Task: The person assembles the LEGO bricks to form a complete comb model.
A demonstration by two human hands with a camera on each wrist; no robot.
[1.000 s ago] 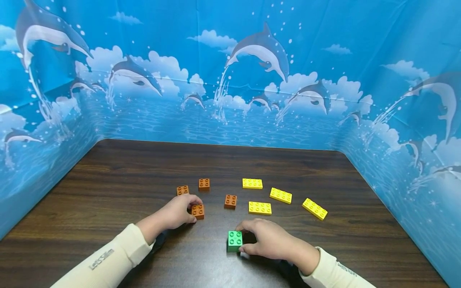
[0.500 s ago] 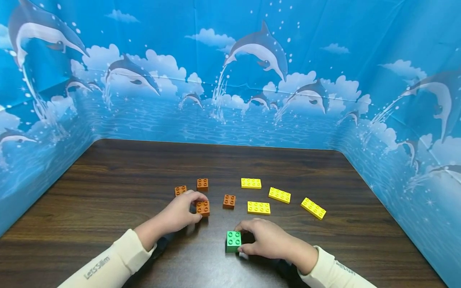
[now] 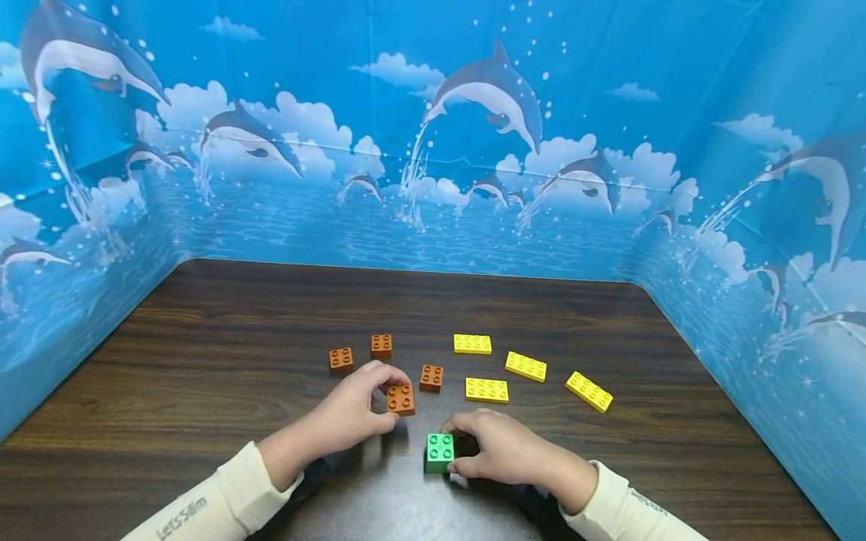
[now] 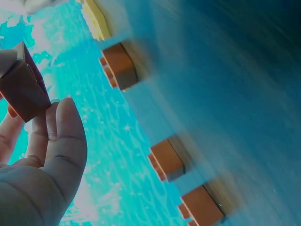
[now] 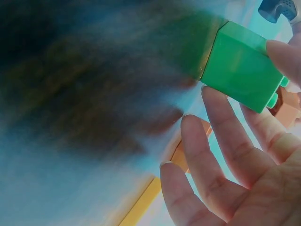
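Note:
My left hand (image 3: 348,409) pinches a brown 2x2 toy brick (image 3: 401,400) between thumb and fingers. In the left wrist view, that held brick (image 4: 23,89) is tilted and up off the table, with its hollow underside partly showing. Just to the right and nearer the front, my right hand (image 3: 504,448) pinches a green 2x2 brick (image 3: 440,453), studs up. The right wrist view has the green brick (image 5: 242,66) standing on the tabletop between thumb and fingers, while the other fingers are spread out beside it.
Three more brown bricks lie beyond the left hand: one at left (image 3: 341,360), one behind (image 3: 382,346), one nearer the middle (image 3: 431,378). Several flat yellow bricks (image 3: 486,390) lie to the right. A blue dolphin-print curtain (image 3: 433,240) borders the dark wooden table (image 3: 271,300).
My left hand has lifted the brown brick and carried it right, toward the green brick. The brown brick at far left is now fully uncovered. The right hand stays in place.

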